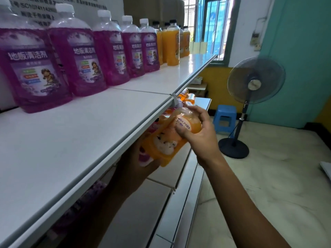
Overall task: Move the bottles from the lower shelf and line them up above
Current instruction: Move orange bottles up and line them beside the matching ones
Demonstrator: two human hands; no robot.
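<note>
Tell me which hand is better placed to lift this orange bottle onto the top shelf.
Probably the right hand: it grips the orange bottle clear of the top shelf, while the left hand sits under its edge.

Large bottles (78, 56) line the rear of the upper shelf (75, 133), slimmer bottles (172, 45) beyond them; a fan (254, 81) stands right of the shelving.

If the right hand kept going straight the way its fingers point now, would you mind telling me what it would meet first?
The right hand already grips the orange bottle, fingers pointing left toward the shelving. Beyond the bottle, it would probably meet the upper shelf's front edge, though depth is unclear.
</note>
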